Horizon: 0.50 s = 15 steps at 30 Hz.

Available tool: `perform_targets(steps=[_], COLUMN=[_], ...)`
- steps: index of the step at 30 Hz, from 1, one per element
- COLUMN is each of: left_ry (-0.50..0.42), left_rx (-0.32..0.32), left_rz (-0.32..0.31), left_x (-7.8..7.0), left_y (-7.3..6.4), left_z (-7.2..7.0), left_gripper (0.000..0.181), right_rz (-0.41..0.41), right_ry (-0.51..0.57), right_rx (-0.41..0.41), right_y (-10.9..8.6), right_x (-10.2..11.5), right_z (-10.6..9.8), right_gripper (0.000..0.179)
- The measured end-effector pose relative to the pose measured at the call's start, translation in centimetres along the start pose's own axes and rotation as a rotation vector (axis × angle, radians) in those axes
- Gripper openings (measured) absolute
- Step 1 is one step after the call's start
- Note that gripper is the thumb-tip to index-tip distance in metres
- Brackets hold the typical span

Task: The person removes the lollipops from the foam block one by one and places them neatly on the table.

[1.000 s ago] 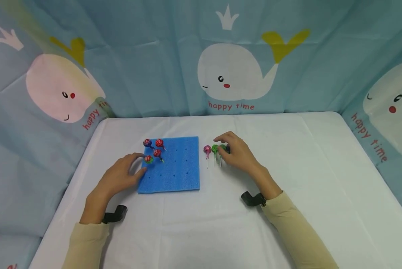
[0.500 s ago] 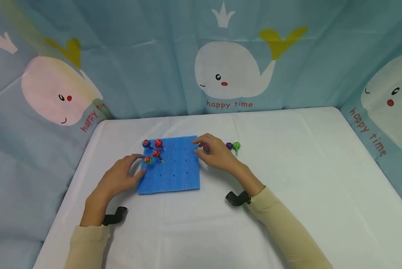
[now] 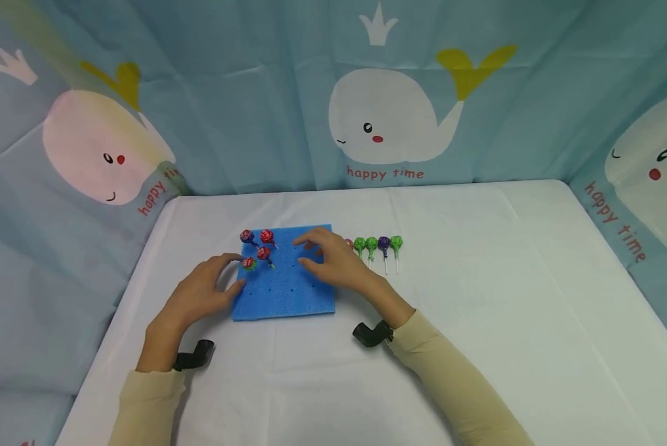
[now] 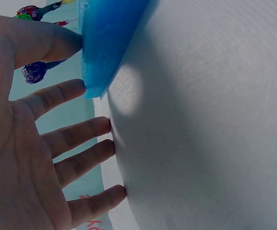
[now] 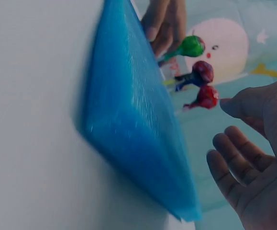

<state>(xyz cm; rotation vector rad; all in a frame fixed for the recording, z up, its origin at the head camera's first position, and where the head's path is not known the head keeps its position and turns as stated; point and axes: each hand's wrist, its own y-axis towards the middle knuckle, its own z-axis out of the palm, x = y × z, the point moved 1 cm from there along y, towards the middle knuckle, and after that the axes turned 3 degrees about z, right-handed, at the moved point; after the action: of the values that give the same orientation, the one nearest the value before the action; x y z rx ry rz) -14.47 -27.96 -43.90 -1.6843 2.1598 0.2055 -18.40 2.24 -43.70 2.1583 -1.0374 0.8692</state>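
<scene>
a flat, roughly square blue foam board (image 3: 283, 302), its thick cut edge soft and grainy, lies on a smooth white tablecloth (image 3: 534, 279). small dark holes dot its top. four round-headed lollipops in shiny printed wrappers stand in it, sticks down, toward its far left: a dark blue lollipop (image 3: 246, 236), a red lollipop (image 3: 267, 236), a red-and-dark lollipop (image 3: 263, 253) and a green-and-red lollipop (image 3: 249, 264).

the left hand (image 3: 196, 286) is spread wide, thumb and forefinger touching the board's left edge. the right hand (image 3: 335, 260) hangs over the board's right part, thumb and forefinger well parted, holding nothing.

just right of the board, a row of lollipops lies on the cloth, with thin pale sticks and glossy, crinkled wrappers: a pink lollipop (image 3: 348, 241) mostly hidden by the right hand, two green lollipops (image 3: 371, 243), a purple lollipop (image 3: 384, 243) and another green lollipop (image 3: 396, 241). behind hangs a creased blue whale-print curtain (image 3: 244, 111).
</scene>
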Motion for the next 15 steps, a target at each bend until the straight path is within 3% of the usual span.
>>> perform_targets(steps=[6, 15], left_ry=[-0.005, 0.015], left_rx=[0.002, -0.004], left_rz=[-0.003, 0.007], left_x=[0.1, 0.3], left_y=[0.2, 0.2], left_z=[0.4, -0.4], left_gripper=[0.061, 0.06], right_rz=[-0.038, -0.056], right_ry=[0.025, -0.037], right_rx=[0.009, 0.044], right_y=[1.4, 3.2], right_x=[0.5, 1.7], right_z=[0.9, 2.4], right_gripper=[0.032, 0.036])
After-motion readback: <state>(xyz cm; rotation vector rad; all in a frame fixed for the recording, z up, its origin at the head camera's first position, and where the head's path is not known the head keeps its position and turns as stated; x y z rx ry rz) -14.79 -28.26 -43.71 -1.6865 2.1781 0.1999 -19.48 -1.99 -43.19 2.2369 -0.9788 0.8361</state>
